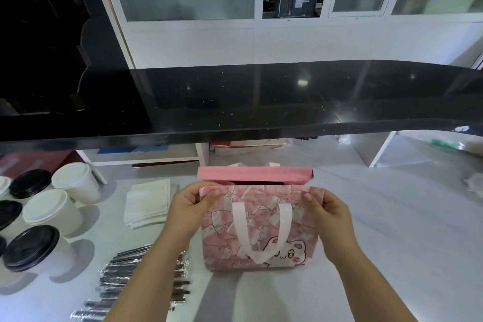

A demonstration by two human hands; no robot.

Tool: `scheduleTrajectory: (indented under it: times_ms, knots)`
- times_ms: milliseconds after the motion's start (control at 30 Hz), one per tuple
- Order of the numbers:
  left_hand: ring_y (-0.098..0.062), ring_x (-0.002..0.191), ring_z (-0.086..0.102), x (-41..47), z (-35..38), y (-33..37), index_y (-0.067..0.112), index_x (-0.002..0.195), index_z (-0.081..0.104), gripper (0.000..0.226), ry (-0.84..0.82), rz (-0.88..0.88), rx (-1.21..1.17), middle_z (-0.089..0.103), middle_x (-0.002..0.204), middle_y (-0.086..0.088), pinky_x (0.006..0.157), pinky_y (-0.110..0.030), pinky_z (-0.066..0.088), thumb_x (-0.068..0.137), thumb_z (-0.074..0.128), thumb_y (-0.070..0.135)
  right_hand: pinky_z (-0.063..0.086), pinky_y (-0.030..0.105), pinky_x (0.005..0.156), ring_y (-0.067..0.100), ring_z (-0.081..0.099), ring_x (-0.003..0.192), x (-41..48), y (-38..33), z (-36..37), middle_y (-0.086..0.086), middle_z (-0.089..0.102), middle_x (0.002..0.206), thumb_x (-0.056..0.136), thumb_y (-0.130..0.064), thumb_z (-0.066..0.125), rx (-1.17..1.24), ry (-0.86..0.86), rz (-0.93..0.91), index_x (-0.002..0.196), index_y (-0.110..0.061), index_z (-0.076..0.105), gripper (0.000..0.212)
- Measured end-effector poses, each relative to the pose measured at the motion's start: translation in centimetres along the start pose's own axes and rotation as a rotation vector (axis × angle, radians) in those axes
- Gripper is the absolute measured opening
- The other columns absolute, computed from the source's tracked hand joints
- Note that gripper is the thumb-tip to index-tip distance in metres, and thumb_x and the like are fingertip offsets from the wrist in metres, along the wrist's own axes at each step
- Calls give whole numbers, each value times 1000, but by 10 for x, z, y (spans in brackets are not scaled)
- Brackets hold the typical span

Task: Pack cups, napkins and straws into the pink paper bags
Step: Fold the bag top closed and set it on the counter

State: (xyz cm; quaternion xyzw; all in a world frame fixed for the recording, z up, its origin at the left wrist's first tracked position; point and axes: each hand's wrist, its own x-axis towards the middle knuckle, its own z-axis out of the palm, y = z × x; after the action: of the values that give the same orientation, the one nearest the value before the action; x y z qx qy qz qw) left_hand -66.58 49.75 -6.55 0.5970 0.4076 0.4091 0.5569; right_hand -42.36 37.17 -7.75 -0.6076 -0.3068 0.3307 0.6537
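A long black shelf (261,102) runs across the far side, raised above a pale grey counter (392,230) that carries everything else. Near the middle of the counter stands a pink paper bag (261,232) printed with a cartoon pattern; its white handle (261,232) hangs down over the near face and its mouth is pulled open, the far wall standing up as a plain pink band. The left hand (188,204) grips the bag's near top edge at the left corner, thumb and fingers pinched on the paper. The right hand (332,212) pinches the same edge at the right corner. At the far left sits a cluster of white cups (52,214), some with black lids and some with white lids. A pile of wrapped dark straws (125,282) lies near the left forearm. Between the cups and the bag lies a stack of folded white napkins (147,201).
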Motion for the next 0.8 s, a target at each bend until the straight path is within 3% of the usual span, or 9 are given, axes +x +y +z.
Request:
scheduleTrajectory:
  times_ms: [100, 167, 300, 500, 600, 667, 800]
  knots:
    - [-18, 85, 73, -4, -9, -8, 22, 91, 74, 18, 46, -59, -84, 76, 89, -5, 72, -30, 58, 73, 74, 25, 55, 27, 62, 15, 68, 73, -3, 2, 1, -1, 71, 78, 94, -10, 58, 2, -65, 21, 70, -23, 68, 29]
    - [-23, 84, 73, -7, -11, -11, 19, 91, 73, 19, 62, -95, -113, 76, 88, -9, 72, -36, 59, 74, 73, 28, 54, 25, 62, 16, 68, 76, -1, -1, -3, 2, 71, 82, 95, -10, 56, 13, -122, 28, 75, -16, 65, 23]
    - [-25, 90, 73, -11, -14, -7, 27, 93, 76, 18, -53, -132, -135, 76, 96, -8, 67, -29, 59, 83, 63, 35, 53, 24, 62, 16, 66, 79, 2, -6, -10, 2, 69, 87, 96, -13, 53, 55, -223, 26, 86, -12, 60, 13]
    - [-26, 99, 70, -15, -11, -5, 29, 108, 70, 27, -175, -206, -172, 73, 110, -7, 73, -33, 58, 90, 53, 39, 50, 23, 61, 17, 60, 75, -1, -7, -8, 4, 64, 84, 89, -22, 57, 76, -274, 78, 77, -18, 58, 13]
    - [-30, 98, 70, -17, -13, -4, 25, 107, 68, 23, -125, -208, -235, 72, 108, -11, 70, -38, 59, 89, 55, 32, 51, 27, 65, 17, 61, 77, -2, -10, -11, 5, 65, 85, 91, -27, 56, 34, -249, 76, 81, -16, 60, 16]
    - [-29, 94, 71, -18, -16, 2, 25, 98, 71, 18, -72, -179, -222, 74, 101, -10, 67, -33, 59, 83, 61, 30, 51, 25, 65, 13, 62, 76, -3, -15, -12, 1, 66, 82, 95, -22, 55, -37, -202, 7, 83, -17, 63, 16]
    - [-15, 93, 69, -17, -25, 18, 31, 95, 73, 15, -10, 55, -34, 73, 99, 3, 71, -22, 55, 82, 66, 28, 53, 18, 60, 4, 64, 76, 1, -38, -8, -12, 69, 85, 92, -17, 62, -219, -44, -184, 83, -31, 68, 17]
